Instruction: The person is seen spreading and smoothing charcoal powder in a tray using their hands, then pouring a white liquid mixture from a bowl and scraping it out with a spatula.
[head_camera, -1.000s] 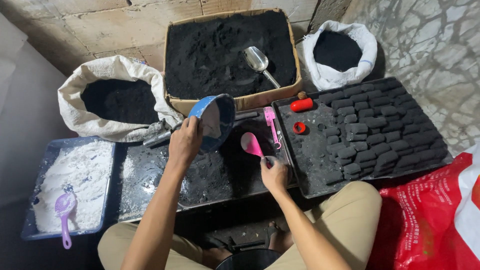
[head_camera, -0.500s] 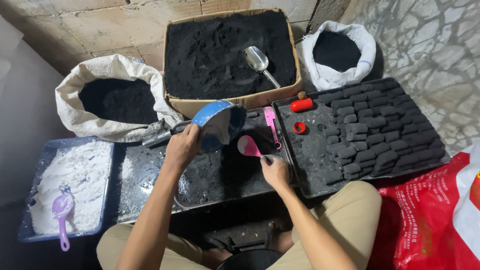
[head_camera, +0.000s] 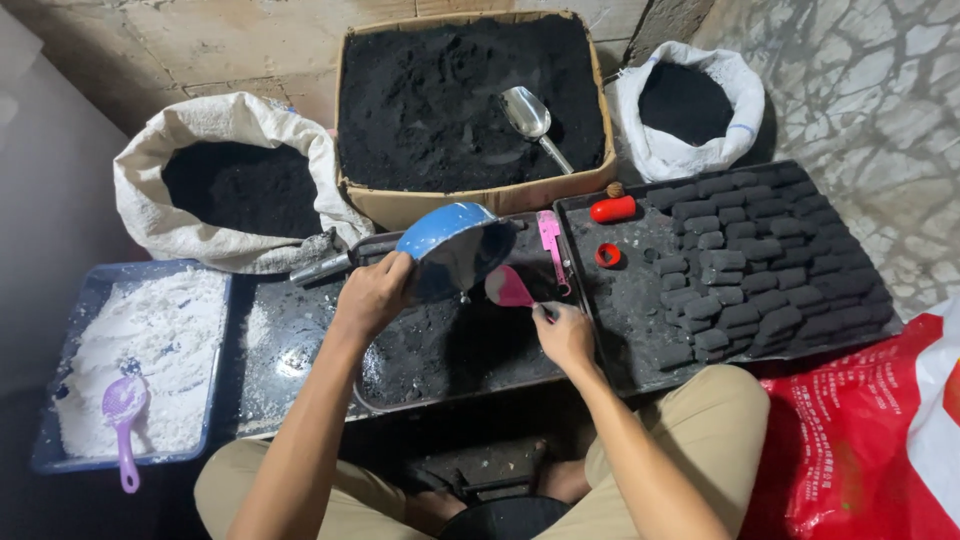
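My left hand (head_camera: 372, 295) grips a blue bowl (head_camera: 446, 245) by its rim and holds it tipped on its side above a black tray (head_camera: 300, 345) dusted with dark powder. My right hand (head_camera: 565, 335) holds a pink scoop (head_camera: 510, 288) with its head just under the bowl's open mouth. The bowl's inside faces right and looks dark. A second pink tool (head_camera: 551, 240) lies flat on the tray beside the bowl.
A cardboard box of black powder (head_camera: 465, 105) holds a metal scoop (head_camera: 535, 120). Two white sacks of black powder (head_camera: 235, 185) (head_camera: 690, 105) flank it. A tray of black briquettes (head_camera: 760, 270), a red cylinder (head_camera: 613, 209), a blue tub of white powder (head_camera: 140, 350) and a red bag (head_camera: 870, 440) surround me.
My left hand has tipped the blue bowl further over, from showing its white inside to lying mouth down and to the right. The pink scoop has moved in under the bowl's mouth.
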